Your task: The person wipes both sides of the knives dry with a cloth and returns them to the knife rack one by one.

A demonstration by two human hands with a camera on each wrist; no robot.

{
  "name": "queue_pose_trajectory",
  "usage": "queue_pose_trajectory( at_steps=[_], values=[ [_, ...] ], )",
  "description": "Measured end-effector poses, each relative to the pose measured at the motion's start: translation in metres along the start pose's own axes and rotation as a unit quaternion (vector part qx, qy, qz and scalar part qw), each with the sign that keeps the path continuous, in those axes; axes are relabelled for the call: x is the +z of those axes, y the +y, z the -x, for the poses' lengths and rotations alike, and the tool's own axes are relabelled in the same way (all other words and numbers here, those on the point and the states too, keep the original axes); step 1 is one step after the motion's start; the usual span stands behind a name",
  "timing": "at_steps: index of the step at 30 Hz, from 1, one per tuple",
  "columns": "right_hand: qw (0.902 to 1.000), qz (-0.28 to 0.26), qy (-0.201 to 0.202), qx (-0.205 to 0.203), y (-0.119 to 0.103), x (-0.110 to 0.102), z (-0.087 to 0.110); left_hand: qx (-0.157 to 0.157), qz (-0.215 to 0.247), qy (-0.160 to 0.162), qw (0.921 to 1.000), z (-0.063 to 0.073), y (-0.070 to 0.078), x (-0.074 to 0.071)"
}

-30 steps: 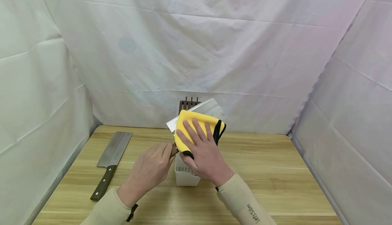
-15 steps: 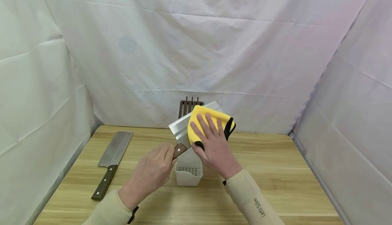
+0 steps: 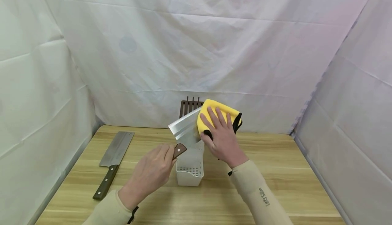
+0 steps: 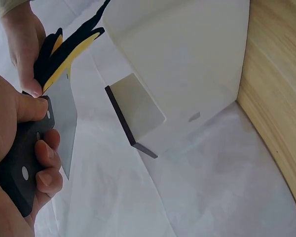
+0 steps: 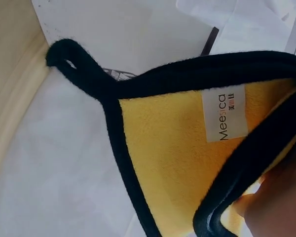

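Observation:
My left hand [image 3: 150, 169] grips the dark riveted handle of a cleaver [image 3: 185, 126], which is held up with its broad blade pointing away to the right. In the left wrist view, fingers and thumb wrap round that handle [image 4: 24, 168]. My right hand [image 3: 222, 140] lies on a folded yellow cloth [image 3: 225, 109] with black edging, fingers spread over its top and thumb at the near side. The cloth covers the far end of the blade. Close up, the right wrist view shows the cloth's label [image 5: 224, 113] and hanging loop.
Below the cleaver stands a white knife holder [image 3: 189, 179] with a perforated front compartment and a brown slotted top [image 3: 185, 107]. A second cleaver [image 3: 114, 150] lies flat on the wooden table [image 3: 269, 184] at left. White sheeting [image 3: 196, 54] encloses the back and sides.
My right hand and the cloth have slid away and to the right along the blade, uncovering the part near the handle. My left hand has moved only slightly.

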State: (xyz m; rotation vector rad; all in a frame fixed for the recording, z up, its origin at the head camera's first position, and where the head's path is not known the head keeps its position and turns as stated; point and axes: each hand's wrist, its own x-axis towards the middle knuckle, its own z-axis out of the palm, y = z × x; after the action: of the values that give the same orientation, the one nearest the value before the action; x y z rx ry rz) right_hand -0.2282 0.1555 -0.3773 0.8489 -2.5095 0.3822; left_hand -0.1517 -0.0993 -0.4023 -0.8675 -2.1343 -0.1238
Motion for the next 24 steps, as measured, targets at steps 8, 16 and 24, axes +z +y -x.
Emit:
queue_pose_trajectory(
  at_steps=[8, 16, 24],
  values=[
    [0.9997, 0.015, -0.021, 0.004, -0.007, -0.001, 0.000, 0.000, 0.000, -0.003, 1.0000, 0.001, 0.000, 0.001],
    [0.9997, 0.010, -0.008, -0.022, -0.022, 0.007, 0.003, 0.001, -0.004, -0.013, 0.9999, 0.001, 0.001, 0.002],
    [0.9974, 0.009, 0.019, -0.069, -0.041, 0.010, 0.005, -0.001, -0.012, -0.020, 0.9997, 0.000, 0.000, 0.000]
  ],
)
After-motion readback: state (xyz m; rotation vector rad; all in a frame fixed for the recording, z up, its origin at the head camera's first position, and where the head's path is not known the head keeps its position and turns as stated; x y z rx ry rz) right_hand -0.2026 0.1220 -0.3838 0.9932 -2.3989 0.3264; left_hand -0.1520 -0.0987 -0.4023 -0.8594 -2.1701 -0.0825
